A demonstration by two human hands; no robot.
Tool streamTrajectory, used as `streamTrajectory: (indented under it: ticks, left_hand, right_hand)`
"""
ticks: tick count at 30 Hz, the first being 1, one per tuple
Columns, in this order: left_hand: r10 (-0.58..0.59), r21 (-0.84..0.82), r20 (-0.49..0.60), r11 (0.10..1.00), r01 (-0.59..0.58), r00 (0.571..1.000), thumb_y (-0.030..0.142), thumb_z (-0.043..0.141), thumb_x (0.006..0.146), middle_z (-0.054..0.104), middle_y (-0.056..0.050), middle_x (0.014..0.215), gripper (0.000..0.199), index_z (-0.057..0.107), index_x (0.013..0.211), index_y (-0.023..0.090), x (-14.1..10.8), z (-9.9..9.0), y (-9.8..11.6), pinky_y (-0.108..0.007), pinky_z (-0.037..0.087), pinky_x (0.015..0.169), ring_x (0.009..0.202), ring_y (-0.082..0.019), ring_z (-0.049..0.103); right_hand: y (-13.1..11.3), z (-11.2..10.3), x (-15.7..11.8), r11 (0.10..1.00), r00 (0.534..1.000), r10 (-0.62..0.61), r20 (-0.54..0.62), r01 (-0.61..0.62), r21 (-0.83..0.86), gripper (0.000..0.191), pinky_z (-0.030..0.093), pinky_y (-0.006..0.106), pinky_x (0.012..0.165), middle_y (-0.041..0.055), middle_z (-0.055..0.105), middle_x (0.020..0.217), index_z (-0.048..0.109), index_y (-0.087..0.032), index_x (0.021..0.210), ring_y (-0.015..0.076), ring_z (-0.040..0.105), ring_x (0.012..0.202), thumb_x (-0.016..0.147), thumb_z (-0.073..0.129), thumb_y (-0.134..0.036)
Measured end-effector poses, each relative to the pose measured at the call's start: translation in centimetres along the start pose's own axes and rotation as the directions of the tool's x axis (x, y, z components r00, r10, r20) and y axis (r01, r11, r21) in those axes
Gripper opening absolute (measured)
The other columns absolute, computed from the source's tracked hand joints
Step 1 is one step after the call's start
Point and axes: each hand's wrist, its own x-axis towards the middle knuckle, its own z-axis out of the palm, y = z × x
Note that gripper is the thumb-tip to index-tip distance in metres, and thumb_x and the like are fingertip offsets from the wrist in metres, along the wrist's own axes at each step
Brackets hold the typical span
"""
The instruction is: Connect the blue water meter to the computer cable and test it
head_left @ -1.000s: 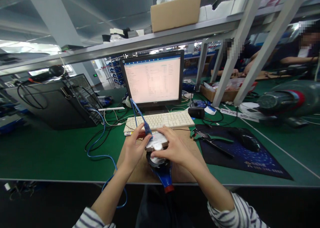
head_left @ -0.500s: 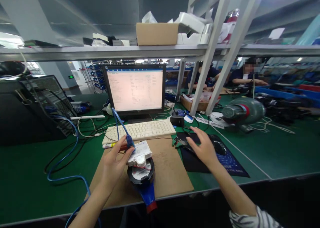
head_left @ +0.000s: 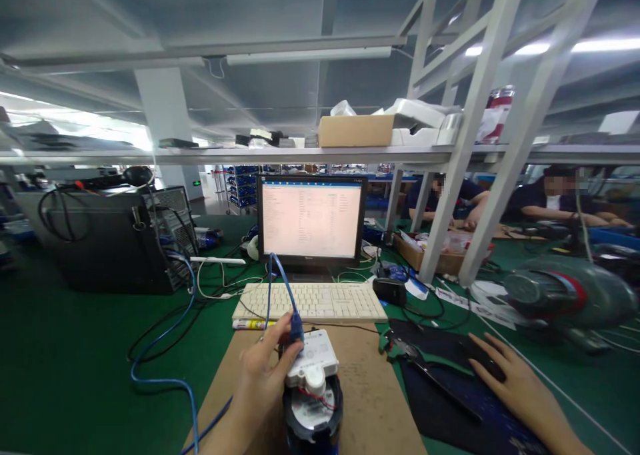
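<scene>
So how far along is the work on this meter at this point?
Done: the white module sits on the water meter and the monitor shows a filled table. In hand: the left hand holds the blue cable plug at the module while the right hand rests on the mouse. Left: unplugging; the cable is attached.

- Green workbench (head_left: 75,348) fills the lower view, wide and flat.
- Dead centre, a brown cardboard sheet (head_left: 365,382) lies on it; at its 12 o'clock, a cream keyboard (head_left: 313,302), then the lit monitor (head_left: 311,220) behind.
- At 9 to 10 o'clock, a dark computer case (head_left: 110,238), with a blue cable (head_left: 160,348) looping across the green.
- At 3 o'clock, a dark mouse pad (head_left: 450,388), green-handled pliers (head_left: 400,348) on its edge.
- At 2 o'clock, a grey motor (head_left: 570,295) on its side.
</scene>
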Motion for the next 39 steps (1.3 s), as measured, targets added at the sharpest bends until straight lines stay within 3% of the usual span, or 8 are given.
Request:
streamTrajectory:
  ticks: [5,10,17,25,39]
  left_hand:
    - [-0.008,-0.005,0.023,1.000,0.008,1.000,0.030,0.059,0.078,0.074,0.002,0.091,0.043,0.049,0.120,0.030,0.0,0.0,-0.1,-0.019,0.056,0.067,0.078,-0.011,0.069]
    - [-0.039,-0.026,0.058,0.999,0.041,0.998,0.031,0.057,0.079,0.074,0.003,0.090,0.042,0.049,0.120,0.030,0.1,-0.1,0.1,-0.020,0.056,0.069,0.077,-0.010,0.069]
    - [-0.058,-0.037,0.078,0.997,0.061,0.995,0.032,0.057,0.079,0.074,0.003,0.092,0.045,0.047,0.123,0.032,0.0,-0.1,0.2,-0.021,0.055,0.071,0.078,-0.011,0.068]
    - [-0.048,-0.024,0.084,0.998,0.051,0.995,0.033,0.056,0.080,0.074,0.000,0.093,0.044,0.047,0.123,0.031,0.0,0.0,0.2,-0.024,0.055,0.070,0.079,-0.014,0.068]
    - [-0.048,-0.027,0.084,0.998,0.051,0.995,0.032,0.056,0.080,0.074,0.001,0.093,0.043,0.048,0.122,0.030,0.0,-0.1,0.3,-0.023,0.055,0.071,0.080,-0.013,0.068]
  right_hand:
    - [0.2,-0.1,0.4,1.000,0.996,0.026,0.090,-0.027,0.008,0.062,0.042,0.048,0.097,0.0175,0.043,0.132,0.052,-0.016,0.125,0.0329,0.050,0.115,0.080,0.035,-0.055]
    - [0.3,-0.2,0.4,0.999,0.995,0.018,0.102,-0.022,0.041,0.060,0.045,0.049,0.093,0.0173,0.050,0.127,0.055,-0.016,0.122,0.0334,0.053,0.112,0.079,0.035,-0.054]
    - [-0.7,-1.2,0.8,0.993,0.972,0.099,0.213,-0.109,0.034,0.072,0.039,0.048,0.100,0.0201,0.045,0.130,0.052,-0.010,0.124,0.0333,0.050,0.116,0.079,0.024,-0.057]
    - [0.1,-0.4,0.9,0.991,0.974,0.106,0.202,-0.120,0.058,0.074,0.041,0.046,0.099,0.0199,0.047,0.128,0.055,-0.011,0.123,0.0332,0.051,0.114,0.075,0.027,-0.061]
    - [-0.3,-0.8,1.0,0.989,0.963,0.130,0.236,-0.145,0.043,0.078,0.038,0.045,0.102,0.0201,0.045,0.130,0.052,-0.008,0.125,0.0331,0.048,0.117,0.074,0.024,-0.060]
